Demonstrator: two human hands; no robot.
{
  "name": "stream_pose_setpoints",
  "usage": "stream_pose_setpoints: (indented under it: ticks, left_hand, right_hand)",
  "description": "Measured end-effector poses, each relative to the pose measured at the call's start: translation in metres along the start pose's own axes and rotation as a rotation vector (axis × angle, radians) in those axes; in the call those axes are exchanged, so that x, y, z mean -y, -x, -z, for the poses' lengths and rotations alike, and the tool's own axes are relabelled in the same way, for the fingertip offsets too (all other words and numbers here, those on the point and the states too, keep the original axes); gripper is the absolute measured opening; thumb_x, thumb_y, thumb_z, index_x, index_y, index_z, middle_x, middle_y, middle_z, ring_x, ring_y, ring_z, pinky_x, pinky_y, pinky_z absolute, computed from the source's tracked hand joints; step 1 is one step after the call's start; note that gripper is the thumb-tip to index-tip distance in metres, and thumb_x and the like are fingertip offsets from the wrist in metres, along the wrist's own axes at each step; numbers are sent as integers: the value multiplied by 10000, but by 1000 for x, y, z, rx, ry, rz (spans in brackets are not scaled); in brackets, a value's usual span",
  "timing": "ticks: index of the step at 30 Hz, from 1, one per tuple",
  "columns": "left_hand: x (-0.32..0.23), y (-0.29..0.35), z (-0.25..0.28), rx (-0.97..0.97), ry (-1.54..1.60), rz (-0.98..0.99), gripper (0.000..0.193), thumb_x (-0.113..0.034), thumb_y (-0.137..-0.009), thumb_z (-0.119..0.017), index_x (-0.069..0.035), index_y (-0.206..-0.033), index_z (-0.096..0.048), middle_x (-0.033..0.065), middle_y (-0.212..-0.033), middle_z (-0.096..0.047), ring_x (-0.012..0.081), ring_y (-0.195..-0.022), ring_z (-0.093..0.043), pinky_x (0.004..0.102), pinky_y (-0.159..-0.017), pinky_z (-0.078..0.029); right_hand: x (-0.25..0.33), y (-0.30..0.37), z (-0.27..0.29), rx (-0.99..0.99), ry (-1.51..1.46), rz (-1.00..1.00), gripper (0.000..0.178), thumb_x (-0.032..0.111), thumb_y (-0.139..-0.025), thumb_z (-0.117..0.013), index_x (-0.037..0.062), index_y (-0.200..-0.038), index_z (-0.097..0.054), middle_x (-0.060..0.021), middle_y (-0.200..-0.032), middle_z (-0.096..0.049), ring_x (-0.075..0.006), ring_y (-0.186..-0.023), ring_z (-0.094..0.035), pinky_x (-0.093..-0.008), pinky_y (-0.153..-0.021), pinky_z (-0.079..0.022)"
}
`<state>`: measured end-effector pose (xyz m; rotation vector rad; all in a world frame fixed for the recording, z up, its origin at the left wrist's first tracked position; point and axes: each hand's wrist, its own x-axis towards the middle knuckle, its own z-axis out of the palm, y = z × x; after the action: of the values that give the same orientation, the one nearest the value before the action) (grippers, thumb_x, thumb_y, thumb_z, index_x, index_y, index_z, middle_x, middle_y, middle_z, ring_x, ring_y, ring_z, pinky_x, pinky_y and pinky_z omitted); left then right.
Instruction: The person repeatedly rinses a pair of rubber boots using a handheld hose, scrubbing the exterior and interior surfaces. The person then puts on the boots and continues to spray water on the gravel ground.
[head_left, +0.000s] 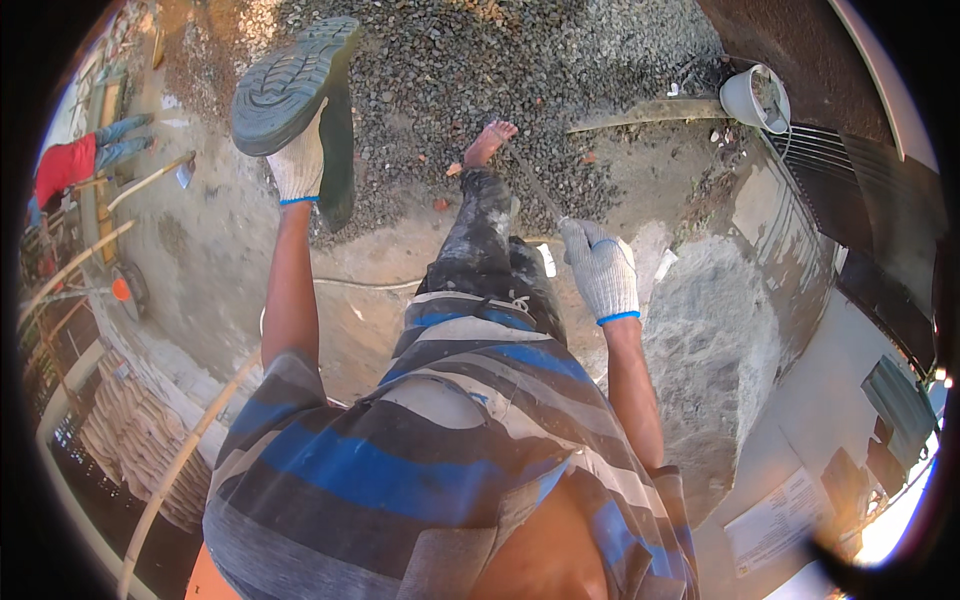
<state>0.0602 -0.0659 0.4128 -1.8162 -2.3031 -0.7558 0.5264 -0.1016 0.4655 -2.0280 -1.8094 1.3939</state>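
My left hand [299, 168], in a pale knit glove with a blue cuff, grips dark rubber boots. The ridged sole of one boot [295, 88] faces up, and a dark green part [338, 160] hangs beside it. Lower and to the right, my right hand [601, 268] wears a matching glove. Its fingers are closed around the near end of a thin grey rod [538, 188], which slants away toward the gravel. Between the hands, my bare foot [488, 145] is at the edge of the gravel [420, 120]. My other foot is hidden.
A white bucket [745, 98] stands at the far right beside a board [650, 115]. A grey powdery heap [705, 350] lies right of me. Bamboo poles [185, 460], stacked sacks [140, 430] and a person in red [68, 168] are at left.
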Motion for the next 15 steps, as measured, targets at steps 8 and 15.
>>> stream_pose_setpoints:
  ticks: [8, 15]
  left_hand:
    - [-6, -4, 6, -79, 242, 152, 389, -225, -921, -855, 24, -1205, -759, 124, -1246, -778, 258, -1128, -709, 423, -1029, -518]
    - [-12, -4, 6, -48, 257, 196, 397, -241, -931, -847, 24, -1212, -756, 135, -1243, -776, 277, -1135, -712, 430, -1025, -518]
  right_hand:
    - [12, 3, 5, -11, -52, -86, 457, 448, -1071, -569, 49, -1146, -779, -163, -809, -733, -339, -788, -737, -426, -769, -563]
    - [4, 0, 11, -28, 2, -100, 467, 449, -1076, -566, 38, -1143, -778, -186, -828, -750, -339, -787, -751, -433, -762, -568]
